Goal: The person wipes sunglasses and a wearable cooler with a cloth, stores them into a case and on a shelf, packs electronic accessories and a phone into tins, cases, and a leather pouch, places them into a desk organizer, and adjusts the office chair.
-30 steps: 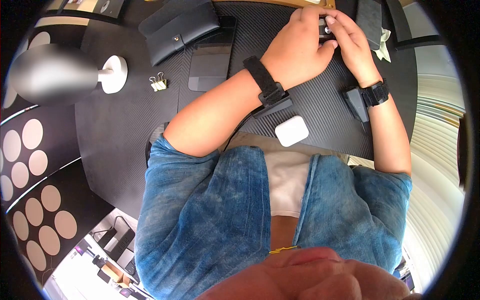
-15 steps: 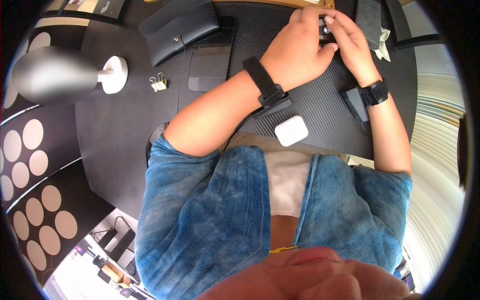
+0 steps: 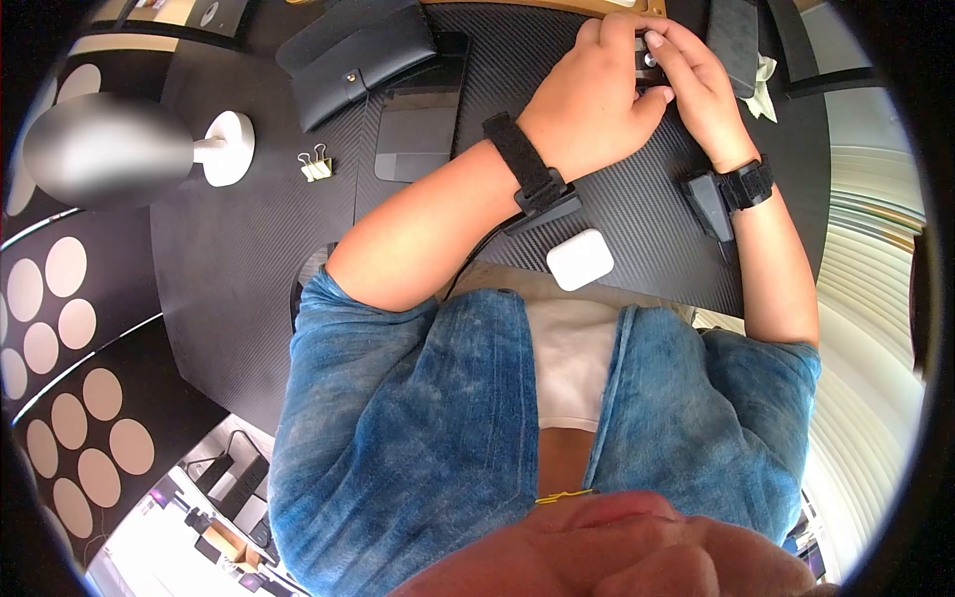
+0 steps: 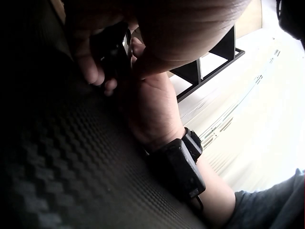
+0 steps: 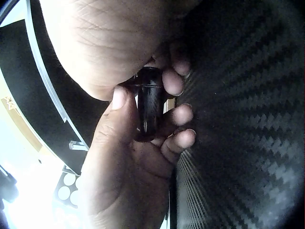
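A small black object (image 3: 645,75) with a shiny round part lies between both hands, near the desk's far edge. The left hand (image 3: 589,99) curls its fingers and thumb around it. From the other side, the right hand (image 3: 706,95) pinches it, its thumb by the shiny part. Through the right wrist view the black object (image 5: 151,107) looks like a dark glossy cylinder, gripped by the left hand (image 5: 126,171) below the right hand (image 5: 105,43). In the left wrist view it is dark and partly hidden by fingers.
On the black desk (image 3: 249,289) are a white rounded case (image 3: 580,260), a binder clip (image 3: 315,165), a black pouch (image 3: 358,55) partly over a dark flat device (image 3: 415,134), and a white stand (image 3: 231,149). A dark box (image 3: 733,45) and pale cloth (image 3: 762,95) lie beyond the right hand.
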Demonstrator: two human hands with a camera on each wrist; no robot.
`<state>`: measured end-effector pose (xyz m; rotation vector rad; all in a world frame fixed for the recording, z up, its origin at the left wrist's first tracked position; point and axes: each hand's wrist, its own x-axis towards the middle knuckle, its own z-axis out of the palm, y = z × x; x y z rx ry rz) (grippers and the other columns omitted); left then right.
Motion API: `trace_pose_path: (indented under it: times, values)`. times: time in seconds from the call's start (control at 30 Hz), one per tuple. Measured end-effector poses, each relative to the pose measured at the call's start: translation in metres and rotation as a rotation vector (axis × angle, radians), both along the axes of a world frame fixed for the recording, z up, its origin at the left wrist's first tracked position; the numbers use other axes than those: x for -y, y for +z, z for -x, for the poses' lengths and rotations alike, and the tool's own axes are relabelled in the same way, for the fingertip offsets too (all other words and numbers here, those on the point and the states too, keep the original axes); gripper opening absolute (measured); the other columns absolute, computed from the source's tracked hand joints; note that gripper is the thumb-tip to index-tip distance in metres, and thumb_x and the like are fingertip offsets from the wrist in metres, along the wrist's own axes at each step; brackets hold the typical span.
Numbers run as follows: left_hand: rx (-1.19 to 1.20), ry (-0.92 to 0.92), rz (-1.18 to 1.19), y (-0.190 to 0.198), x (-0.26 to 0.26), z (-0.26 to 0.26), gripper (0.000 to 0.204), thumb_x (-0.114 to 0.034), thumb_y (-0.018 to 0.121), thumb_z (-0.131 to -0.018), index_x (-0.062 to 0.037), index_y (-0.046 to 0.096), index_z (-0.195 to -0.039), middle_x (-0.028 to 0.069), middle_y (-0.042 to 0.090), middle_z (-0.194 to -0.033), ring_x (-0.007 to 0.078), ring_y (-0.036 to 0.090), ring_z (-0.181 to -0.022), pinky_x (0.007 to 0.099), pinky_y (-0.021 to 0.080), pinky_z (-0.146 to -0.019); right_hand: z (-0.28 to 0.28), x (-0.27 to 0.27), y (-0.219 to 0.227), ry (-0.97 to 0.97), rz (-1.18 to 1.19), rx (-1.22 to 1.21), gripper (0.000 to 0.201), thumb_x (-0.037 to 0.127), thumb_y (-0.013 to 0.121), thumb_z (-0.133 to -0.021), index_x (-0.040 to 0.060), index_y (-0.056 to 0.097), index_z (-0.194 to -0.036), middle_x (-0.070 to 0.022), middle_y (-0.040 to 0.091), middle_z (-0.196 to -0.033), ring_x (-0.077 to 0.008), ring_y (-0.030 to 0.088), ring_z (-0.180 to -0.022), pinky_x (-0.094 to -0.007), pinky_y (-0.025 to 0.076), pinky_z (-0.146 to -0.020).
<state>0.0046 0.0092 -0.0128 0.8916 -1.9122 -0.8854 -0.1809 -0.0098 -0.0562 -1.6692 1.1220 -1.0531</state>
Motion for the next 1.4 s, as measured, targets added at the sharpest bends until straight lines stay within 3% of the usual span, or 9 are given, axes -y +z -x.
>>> trace_pose_path:
  times: [0.07,0.13,0.23,0.3,0.53,0.7,1.03,1.2,1.4]
  values:
    - [0.005,0.003,-0.003,-0.005,0.000,0.000,0.054,-0.008,0.064,-0.085,0.0039,0.039,-0.132,0.0335,0.051,-0.118,0.0479,0.058,-0.103,0.0441,0.051,-0.090,-0.001,0.000,-0.001,-0.001,0.008,0.005,0.033,0.024,0.048,-0.103,0.0029,0.058,-0.126,-0.0002,0.063,-0.107,-0.0071,0.057,-0.097,-0.0214,0.045,-0.088]
    - [0.045,0.037,0.165,-0.015,-0.002,-0.001,0.059,-0.013,0.070,-0.082,0.0066,0.041,-0.130,0.0318,0.054,-0.111,0.0421,0.061,-0.101,0.0418,0.055,-0.085,-0.001,0.000,-0.001,-0.001,0.017,0.010,0.033,0.024,0.048,-0.103,0.0031,0.058,-0.127,-0.0002,0.063,-0.107,-0.0072,0.057,-0.097,-0.0213,0.045,-0.087]
    - [0.096,0.031,0.114,-0.013,-0.004,-0.003,0.061,-0.013,0.071,-0.081,0.0076,0.041,-0.130,0.0313,0.054,-0.110,0.0421,0.060,-0.100,0.0418,0.055,-0.086,0.001,0.000,-0.002,0.010,-0.003,0.023,0.033,0.024,0.047,-0.104,0.0035,0.058,-0.127,-0.0003,0.064,-0.106,-0.0071,0.058,-0.096,-0.0210,0.046,-0.085]
    - [0.083,0.025,0.155,-0.017,-0.005,-0.002,0.061,-0.013,0.071,-0.081,0.0089,0.040,-0.129,0.0312,0.054,-0.110,0.0418,0.060,-0.100,0.0416,0.055,-0.086,0.004,0.001,-0.003,0.014,-0.140,0.065,0.033,0.024,0.047,-0.104,0.0035,0.058,-0.127,-0.0001,0.064,-0.105,-0.0067,0.058,-0.094,-0.0208,0.047,-0.083]
    - [0.113,0.016,0.203,-0.016,-0.008,-0.002,0.060,-0.011,0.071,-0.080,0.0142,0.040,-0.124,0.0302,0.054,-0.109,0.0407,0.057,-0.104,0.0405,0.055,-0.086,-0.004,-0.003,0.002,-0.012,-0.022,0.020,0.033,0.025,0.047,-0.104,0.0036,0.058,-0.126,0.0010,0.063,-0.101,-0.0050,0.057,-0.089,-0.0203,0.047,-0.079]
    - [0.111,0.023,0.246,-0.016,-0.008,-0.003,0.059,-0.011,0.071,-0.079,0.0140,0.040,-0.124,0.0290,0.055,-0.109,0.0401,0.057,-0.104,0.0409,0.056,-0.085,-0.004,-0.003,0.004,-0.018,-0.106,0.047,0.032,0.024,0.047,-0.103,0.0032,0.058,-0.125,0.0015,0.063,-0.100,-0.0052,0.056,-0.091,-0.0205,0.046,-0.080]
    - [0.079,0.009,0.223,-0.016,-0.005,-0.002,0.060,-0.011,0.071,-0.080,0.0110,0.040,-0.126,0.0295,0.055,-0.109,0.0402,0.059,-0.101,0.0408,0.056,-0.083,-0.002,-0.001,0.001,-0.010,-0.031,0.041,0.032,0.024,0.047,-0.104,0.0033,0.058,-0.125,0.0018,0.062,-0.098,-0.0054,0.056,-0.089,-0.0208,0.047,-0.079]
    - [0.096,0.028,0.160,-0.014,-0.005,-0.003,0.060,-0.013,0.071,-0.080,0.0079,0.040,-0.128,0.0306,0.054,-0.109,0.0391,0.063,-0.094,0.0405,0.056,-0.083,-0.003,-0.004,0.004,-0.023,-0.177,0.119,0.032,0.024,0.047,-0.104,0.0029,0.057,-0.126,0.0002,0.063,-0.101,-0.0055,0.058,-0.090,-0.0203,0.047,-0.081]
    - [0.084,0.024,0.090,-0.011,-0.004,-0.003,0.059,-0.013,0.070,-0.082,0.0053,0.041,-0.130,0.0307,0.053,-0.114,0.0389,0.064,-0.095,0.0404,0.056,-0.084,-0.004,-0.001,0.002,-0.004,-0.008,0.026,0.032,0.023,0.047,-0.104,0.0020,0.058,-0.125,-0.0007,0.064,-0.105,-0.0072,0.058,-0.096,-0.0216,0.046,-0.086]
